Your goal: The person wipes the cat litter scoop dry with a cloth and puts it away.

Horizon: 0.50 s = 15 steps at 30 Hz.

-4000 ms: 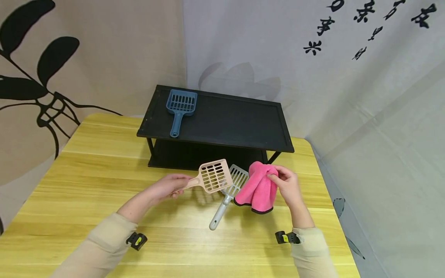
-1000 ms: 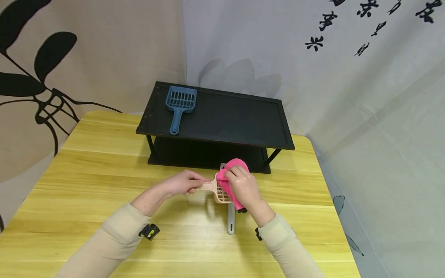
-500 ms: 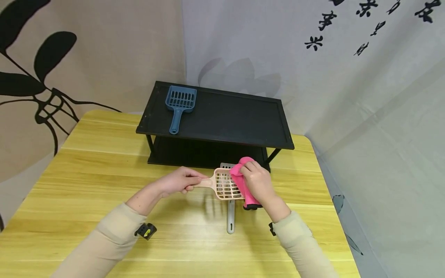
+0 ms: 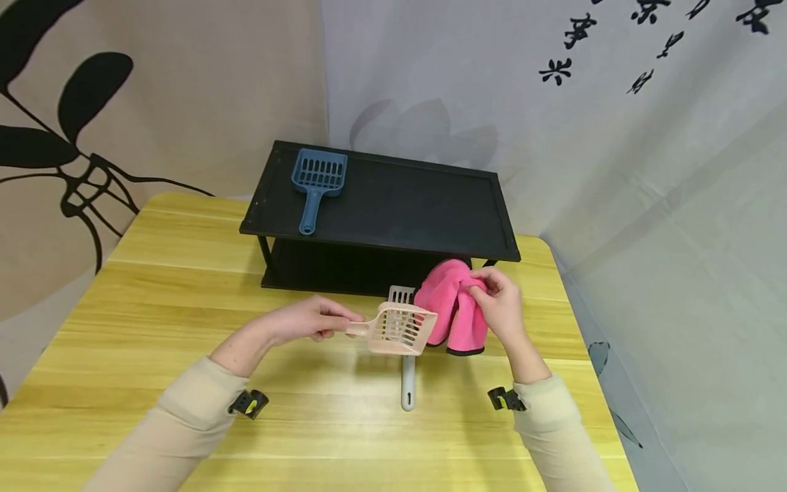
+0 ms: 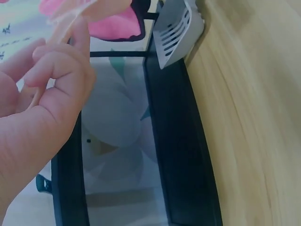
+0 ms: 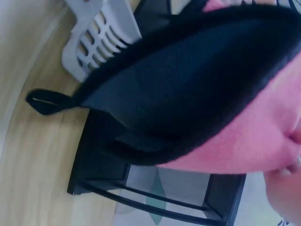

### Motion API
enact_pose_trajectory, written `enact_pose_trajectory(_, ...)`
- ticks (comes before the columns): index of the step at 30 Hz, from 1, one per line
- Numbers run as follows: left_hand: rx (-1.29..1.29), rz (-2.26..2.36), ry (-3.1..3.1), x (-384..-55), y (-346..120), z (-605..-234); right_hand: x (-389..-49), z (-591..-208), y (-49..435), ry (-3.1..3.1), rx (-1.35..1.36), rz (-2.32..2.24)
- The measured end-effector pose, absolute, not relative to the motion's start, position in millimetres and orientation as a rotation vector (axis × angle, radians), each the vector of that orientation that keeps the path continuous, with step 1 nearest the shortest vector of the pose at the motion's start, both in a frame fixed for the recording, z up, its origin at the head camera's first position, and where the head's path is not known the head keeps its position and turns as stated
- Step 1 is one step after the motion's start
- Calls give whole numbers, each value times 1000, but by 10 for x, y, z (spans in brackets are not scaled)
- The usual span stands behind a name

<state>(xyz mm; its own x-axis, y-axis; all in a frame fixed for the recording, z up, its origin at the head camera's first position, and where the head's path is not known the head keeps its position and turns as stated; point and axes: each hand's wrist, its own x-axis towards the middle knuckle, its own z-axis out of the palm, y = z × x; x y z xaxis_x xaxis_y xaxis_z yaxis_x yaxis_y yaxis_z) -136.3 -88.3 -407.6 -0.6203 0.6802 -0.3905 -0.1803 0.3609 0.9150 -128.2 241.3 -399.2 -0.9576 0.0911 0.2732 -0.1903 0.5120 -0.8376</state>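
My left hand [image 4: 313, 320] holds a beige slotted litter scoop [image 4: 402, 329] by its handle, above the table with the head toward the right. Pinched in my right hand [image 4: 501, 304] is a pink cloth [image 4: 451, 301] with black edging, bunched and hanging just right of the scoop's head. In the right wrist view the cloth's dark underside [image 6: 188, 80] fills much of the picture. Beneath the beige scoop lies a grey litter scoop [image 4: 408, 389], partly hidden, its slotted end near the black shelf. A blue litter scoop [image 4: 318, 181] rests on the shelf's top.
The two-tier black shelf [image 4: 418, 205] stands at the back of the wooden table [image 4: 295, 437]. Its lower tier [image 4: 332, 266] sits behind the hands. A printed curtain [image 4: 645, 171] hangs behind and to the right.
Four seconds ago the hands were apart; then the cloth was brought onto the beige scoop. It has since drawn off to the right, and the scoop has tilted. The grey scoop's handle turned more upright.
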Motion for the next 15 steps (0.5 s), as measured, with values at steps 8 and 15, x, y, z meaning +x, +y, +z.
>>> enact_pose_trajectory(8,656,1208,1869,-1384,-827,-4091,-1310,-3968,2289,-2610,297,1902)
enact_pose_trajectory(15,705,1209,1850,-1413,-802,-4092,-1289,-3979,2059,-2623,697,2007)
